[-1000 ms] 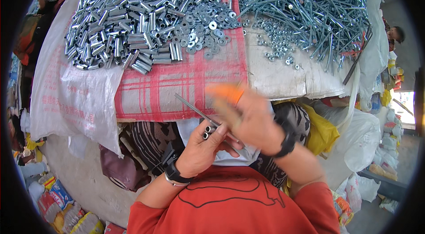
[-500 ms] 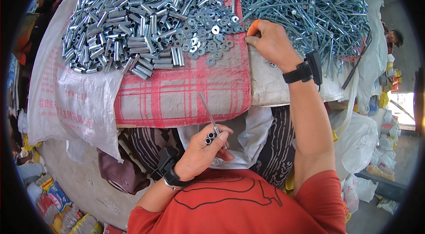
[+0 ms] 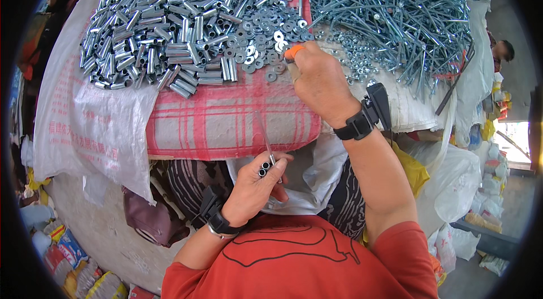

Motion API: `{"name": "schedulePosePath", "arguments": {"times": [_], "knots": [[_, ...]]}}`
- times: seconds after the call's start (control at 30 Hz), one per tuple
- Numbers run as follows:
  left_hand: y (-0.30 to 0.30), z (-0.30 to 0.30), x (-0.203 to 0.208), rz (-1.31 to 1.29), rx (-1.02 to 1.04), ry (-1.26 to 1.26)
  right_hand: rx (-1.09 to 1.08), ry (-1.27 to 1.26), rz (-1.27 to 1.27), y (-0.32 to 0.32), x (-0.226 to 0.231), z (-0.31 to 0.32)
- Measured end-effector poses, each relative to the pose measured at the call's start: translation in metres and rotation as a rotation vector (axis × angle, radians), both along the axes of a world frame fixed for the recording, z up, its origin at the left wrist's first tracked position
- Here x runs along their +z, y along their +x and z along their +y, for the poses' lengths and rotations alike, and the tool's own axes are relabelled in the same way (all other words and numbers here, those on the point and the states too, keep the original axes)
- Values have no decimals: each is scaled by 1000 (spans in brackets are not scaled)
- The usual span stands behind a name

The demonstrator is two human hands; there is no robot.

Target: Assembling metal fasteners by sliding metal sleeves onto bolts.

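The left hand (image 3: 257, 185) angles up toward one o'clock, its grip closed around two short metal sleeves (image 3: 262, 172) and at least one thin metal rod (image 3: 268, 149) pointing toward eleven, all just below centre at six o'clock. The right hand (image 3: 324, 83) stretches toward eleven, back up, fingers curled, one orange finger cover (image 3: 294, 53) on it; whether its grip holds anything I cannot tell. Uncountably many washers (image 3: 259, 64) lie just beside its fingertips, toward ten o'clock.
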State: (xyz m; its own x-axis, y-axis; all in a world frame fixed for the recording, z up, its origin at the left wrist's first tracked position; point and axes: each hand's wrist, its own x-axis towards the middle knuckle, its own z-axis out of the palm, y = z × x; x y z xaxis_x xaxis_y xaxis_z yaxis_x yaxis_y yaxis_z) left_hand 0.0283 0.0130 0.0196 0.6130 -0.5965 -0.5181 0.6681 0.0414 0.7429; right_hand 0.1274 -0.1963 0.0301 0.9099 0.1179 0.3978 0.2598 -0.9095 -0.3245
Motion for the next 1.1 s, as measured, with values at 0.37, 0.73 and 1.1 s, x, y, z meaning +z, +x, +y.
{"name": "schedulePosePath", "arguments": {"times": [0.37,0.73,1.1], "knots": [[-8,-2,-9,-83,-11,42,-48,57,70,-16,8,-4],[-5,-5,-8,-107,-5,68,-146,115,98,-18,5,-4],[-11,-9,-15,-335,-117,188,-86,944,398,-96,17,9]]}}
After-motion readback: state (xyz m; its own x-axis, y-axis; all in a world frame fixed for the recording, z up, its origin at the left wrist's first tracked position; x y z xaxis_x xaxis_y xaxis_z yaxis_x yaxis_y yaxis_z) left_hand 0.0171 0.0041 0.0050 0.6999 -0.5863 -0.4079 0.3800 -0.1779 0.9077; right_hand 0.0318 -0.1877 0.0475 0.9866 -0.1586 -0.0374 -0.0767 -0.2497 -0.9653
